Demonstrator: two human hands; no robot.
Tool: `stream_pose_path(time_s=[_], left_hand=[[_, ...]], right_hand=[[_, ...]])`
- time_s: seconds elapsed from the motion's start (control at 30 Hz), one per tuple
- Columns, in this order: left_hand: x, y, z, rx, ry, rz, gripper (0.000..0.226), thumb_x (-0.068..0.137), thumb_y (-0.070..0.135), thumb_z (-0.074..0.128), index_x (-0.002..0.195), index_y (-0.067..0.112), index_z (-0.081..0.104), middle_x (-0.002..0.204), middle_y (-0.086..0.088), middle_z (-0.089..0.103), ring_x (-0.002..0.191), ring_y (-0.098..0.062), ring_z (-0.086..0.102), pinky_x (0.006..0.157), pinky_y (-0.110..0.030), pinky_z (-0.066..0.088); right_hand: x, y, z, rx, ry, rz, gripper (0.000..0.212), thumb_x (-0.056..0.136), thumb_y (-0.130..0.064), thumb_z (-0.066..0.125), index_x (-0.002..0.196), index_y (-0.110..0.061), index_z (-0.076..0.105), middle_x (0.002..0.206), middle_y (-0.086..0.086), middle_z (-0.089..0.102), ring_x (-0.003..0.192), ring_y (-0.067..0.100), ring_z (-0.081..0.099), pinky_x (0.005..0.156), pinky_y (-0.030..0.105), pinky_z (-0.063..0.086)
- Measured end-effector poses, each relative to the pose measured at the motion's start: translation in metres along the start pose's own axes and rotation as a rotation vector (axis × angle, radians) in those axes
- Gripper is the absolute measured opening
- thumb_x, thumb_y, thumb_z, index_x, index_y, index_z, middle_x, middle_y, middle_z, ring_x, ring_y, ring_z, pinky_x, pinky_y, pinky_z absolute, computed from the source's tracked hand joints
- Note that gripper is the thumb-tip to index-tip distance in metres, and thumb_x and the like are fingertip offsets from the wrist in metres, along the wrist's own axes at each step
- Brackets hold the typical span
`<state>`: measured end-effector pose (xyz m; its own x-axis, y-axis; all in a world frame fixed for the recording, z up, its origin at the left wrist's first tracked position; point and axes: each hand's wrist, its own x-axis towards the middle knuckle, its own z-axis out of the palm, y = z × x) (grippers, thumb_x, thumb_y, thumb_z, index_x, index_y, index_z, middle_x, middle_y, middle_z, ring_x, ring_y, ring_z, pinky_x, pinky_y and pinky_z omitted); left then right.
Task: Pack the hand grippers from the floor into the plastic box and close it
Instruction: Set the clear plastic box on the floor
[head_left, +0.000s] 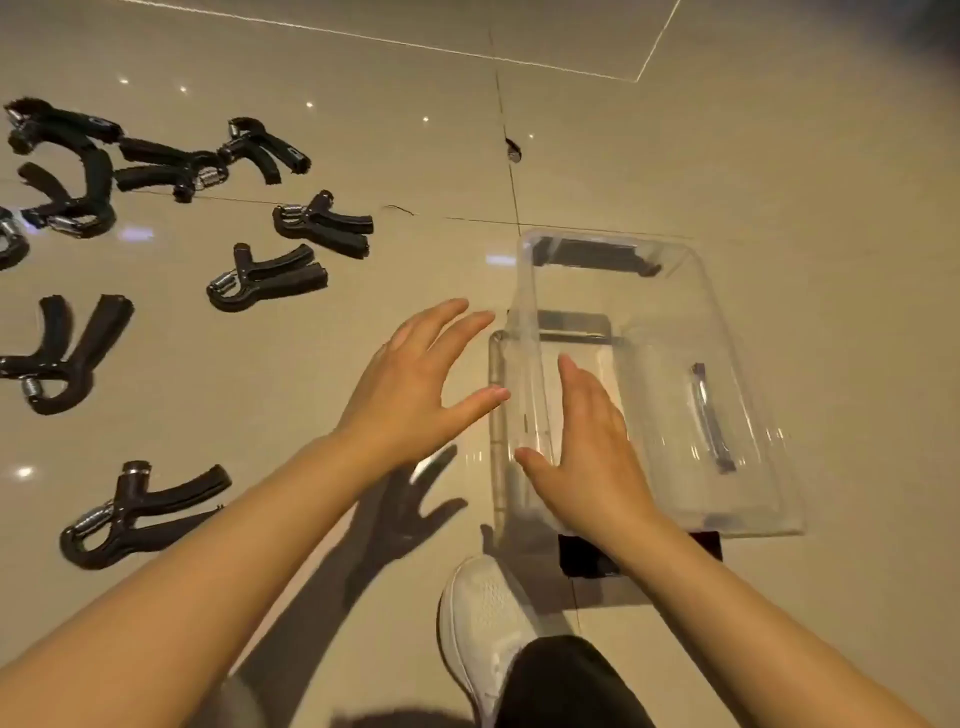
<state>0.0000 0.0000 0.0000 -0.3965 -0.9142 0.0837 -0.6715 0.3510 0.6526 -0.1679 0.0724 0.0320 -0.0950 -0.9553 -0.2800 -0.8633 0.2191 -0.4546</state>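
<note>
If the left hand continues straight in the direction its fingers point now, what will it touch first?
Most likely the clear plastic box: the left hand is open, its fingers aiming up and right at the box's near left wall. Depth is unclear, so it might pass just above the rim. No hand gripper lies in that line.

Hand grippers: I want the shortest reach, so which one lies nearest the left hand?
The hand gripper just beyond the left hand, handles pointing toward the plastic box; the others lie farther left.
</note>
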Motion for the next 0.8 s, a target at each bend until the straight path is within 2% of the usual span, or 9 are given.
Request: stream_pose_path(time_s=[0.07,0.13,0.23,0.33,0.47,0.63,0.73,0.8], left_hand=[[0.011,0.014,0.009,0.045,-0.014,0.09,0.072,0.081,0.068,0.039,0.144,0.035,0.028,0.153,0.004,0.024,0.139,-0.017,0.022,0.109,-0.036,0.023],[0.017,0.019,0.017,0.126,-0.057,0.127,0.069,0.084,0.066,0.037,0.144,0.037,0.026,0.155,0.005,0.02,0.142,-0.017,0.017,0.112,-0.039,0.018],[0.013,0.013,0.025,0.227,-0.082,0.176,0.068,0.084,0.07,0.026,0.144,0.038,0.027,0.157,0.004,0.015,0.145,-0.018,0.008,0.115,-0.045,0.008],[0.009,-0.006,0.019,0.305,-0.054,0.166,0.071,0.084,0.071,0.02,0.144,0.035,0.031,0.158,0.002,0.012,0.145,-0.018,0.002,0.117,-0.047,0.001],[0.011,-0.023,0.006,0.305,0.041,0.084,0.073,0.083,0.072,0.026,0.144,0.032,0.033,0.158,0.0,0.01,0.145,-0.019,-0.001,0.115,-0.053,0.003],[0.011,-0.04,-0.01,0.37,0.089,-0.003,0.083,0.076,0.078,0.03,0.144,0.031,0.033,0.157,-0.001,0.012,0.145,-0.023,-0.004,0.115,-0.053,-0.001],[0.004,-0.042,-0.008,0.334,0.079,-0.045,0.089,0.073,0.082,0.03,0.145,0.031,0.031,0.158,-0.001,0.011,0.145,-0.024,-0.005,0.116,-0.052,0.002],[-0.006,-0.034,0.004,0.217,0.043,-0.088,0.089,0.07,0.084,0.029,0.145,0.035,0.029,0.158,0.005,0.005,0.145,-0.02,-0.004,0.115,-0.051,0.01]], right_hand=[[-0.006,0.01,-0.001,0.101,-0.039,0.009,0.075,0.094,-0.028,0.054,0.15,-0.025,0.006,0.154,-0.002,0.026,0.138,0.017,0.029,0.111,0.034,0.028],[-0.011,0.017,-0.001,0.107,-0.073,-0.014,0.062,0.095,-0.019,0.052,0.148,-0.024,0.019,0.143,-0.004,0.042,0.127,0.015,0.043,0.103,0.027,0.034],[-0.015,0.027,-0.007,0.167,-0.113,-0.035,0.059,0.095,-0.015,0.052,0.147,-0.027,0.024,0.141,-0.009,0.044,0.128,0.012,0.043,0.101,0.022,0.031],[-0.016,0.036,-0.011,0.205,-0.147,-0.079,0.057,0.093,-0.01,0.052,0.142,-0.031,0.033,0.128,-0.016,0.049,0.122,0.009,0.046,0.091,0.013,0.031],[-0.009,0.047,-0.013,0.139,-0.18,-0.137,0.063,0.09,-0.002,0.05,0.142,-0.034,0.035,0.139,-0.01,0.048,0.13,0.012,0.042,0.108,0.023,0.032],[-0.002,0.073,-0.028,0.007,-0.19,-0.175,0.063,0.084,0.003,0.052,0.13,-0.04,0.048,0.129,-0.014,0.056,0.123,0.013,0.046,0.105,0.033,0.038],[-0.001,0.09,-0.036,0.057,-0.159,-0.168,0.056,0.083,0.006,0.055,0.121,-0.035,0.058,0.118,-0.02,0.059,0.113,0.002,0.05,0.102,0.032,0.04],[-0.002,0.101,-0.037,0.039,-0.116,-0.175,0.053,0.083,0.006,0.055,0.116,-0.035,0.06,0.108,-0.03,0.054,0.103,-0.012,0.045,0.11,0.031,0.03]])
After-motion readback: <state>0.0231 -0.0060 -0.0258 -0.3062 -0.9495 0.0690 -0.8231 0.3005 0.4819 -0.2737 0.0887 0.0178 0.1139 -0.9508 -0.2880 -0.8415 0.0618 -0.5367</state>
